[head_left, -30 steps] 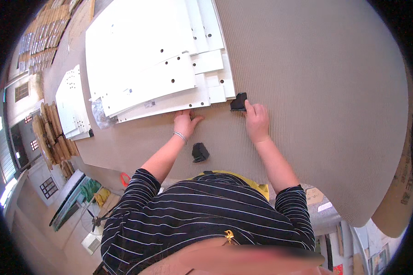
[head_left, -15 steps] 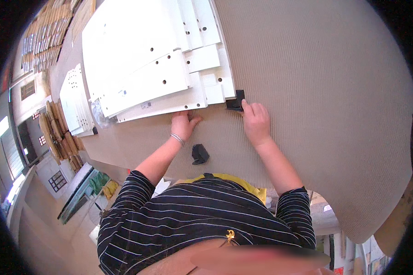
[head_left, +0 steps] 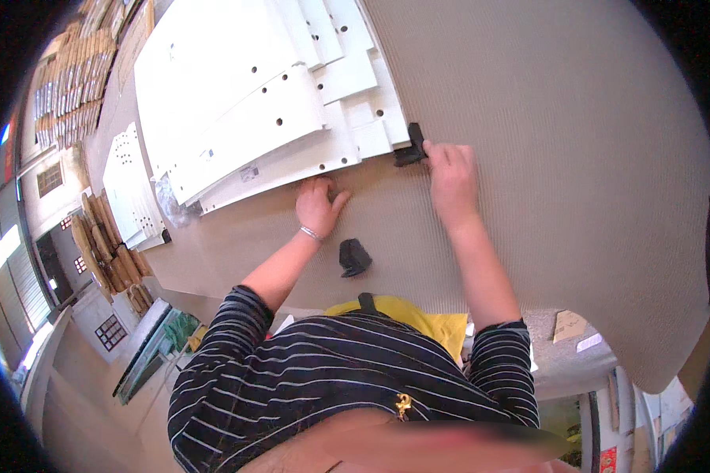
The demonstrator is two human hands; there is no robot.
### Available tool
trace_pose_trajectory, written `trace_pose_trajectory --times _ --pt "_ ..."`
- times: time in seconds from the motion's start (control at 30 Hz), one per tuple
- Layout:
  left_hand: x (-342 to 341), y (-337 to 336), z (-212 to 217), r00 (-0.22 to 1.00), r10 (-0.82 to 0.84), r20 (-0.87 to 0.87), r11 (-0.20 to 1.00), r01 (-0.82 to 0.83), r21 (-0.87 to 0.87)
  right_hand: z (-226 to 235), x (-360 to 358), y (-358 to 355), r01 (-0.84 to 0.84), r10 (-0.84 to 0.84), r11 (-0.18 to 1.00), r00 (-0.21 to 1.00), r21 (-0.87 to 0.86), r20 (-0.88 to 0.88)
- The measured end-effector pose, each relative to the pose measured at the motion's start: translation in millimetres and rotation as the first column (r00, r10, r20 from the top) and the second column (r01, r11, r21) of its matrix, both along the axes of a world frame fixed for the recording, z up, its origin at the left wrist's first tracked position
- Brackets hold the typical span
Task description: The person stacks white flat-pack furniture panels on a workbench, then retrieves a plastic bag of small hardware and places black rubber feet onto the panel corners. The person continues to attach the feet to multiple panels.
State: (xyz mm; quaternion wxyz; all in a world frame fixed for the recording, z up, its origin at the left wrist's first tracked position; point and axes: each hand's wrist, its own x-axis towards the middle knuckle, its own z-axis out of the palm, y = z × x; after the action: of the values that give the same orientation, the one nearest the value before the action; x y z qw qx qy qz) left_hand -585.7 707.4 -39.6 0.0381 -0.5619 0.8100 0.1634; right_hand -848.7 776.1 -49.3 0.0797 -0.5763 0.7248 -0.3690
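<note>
A stack of white panels [head_left: 237,118] with drilled holes lies on the ribbed brown cardboard [head_left: 544,213]. At its near right corner sits a black corner protector [head_left: 410,150], an L-shaped piece. My right hand [head_left: 453,181] is closed with thumb and fingers on the protector's right side. My left hand [head_left: 319,206] rests at the stack's near edge, its thumb spread away and its fingers bent towards the panels; whether the fingertips touch the edge cannot be told. A second black corner protector [head_left: 355,258] lies loose on the cardboard, below my left hand.
Another white panel stack [head_left: 130,189] with a black corner piece [head_left: 166,236] lies further left. A clear plastic bag [head_left: 172,206] sits between the stacks. Bundled brown boards [head_left: 106,244] stand beyond the left side. Yellow material [head_left: 418,319] shows at my waist.
The whole view has shifted slightly. My right hand has slid further round the protector's right side, and the protector now appears turned and closer against the corner. My left hand stays by the near edge.
</note>
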Motion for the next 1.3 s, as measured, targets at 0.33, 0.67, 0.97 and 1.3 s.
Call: trace_pose_trajectory --times 0.33,0.67,0.97,1.3 --pt "9 1 -13 0.990 -0.111 -0.085 0.986 0.099 -0.135 11 -16 -13 -0.185 0.240 0.922 0.963 0.340 -0.127" --pt "5 2 -14 0.965 -0.209 -0.156 0.956 0.169 -0.239 -3 -7 -10 -0.084 0.094 0.991 0.992 0.105 -0.090" --pt "7 4 -16 0.961 -0.239 -0.140 0.935 0.188 -0.301 -13 -1 -6 -0.116 0.115 0.993 0.989 -0.004 -0.094" --pt "9 2 -14 0.948 -0.255 -0.193 0.952 0.211 -0.221 -6 -5 -21 -0.067 0.076 0.982 0.996 0.176 -0.043"
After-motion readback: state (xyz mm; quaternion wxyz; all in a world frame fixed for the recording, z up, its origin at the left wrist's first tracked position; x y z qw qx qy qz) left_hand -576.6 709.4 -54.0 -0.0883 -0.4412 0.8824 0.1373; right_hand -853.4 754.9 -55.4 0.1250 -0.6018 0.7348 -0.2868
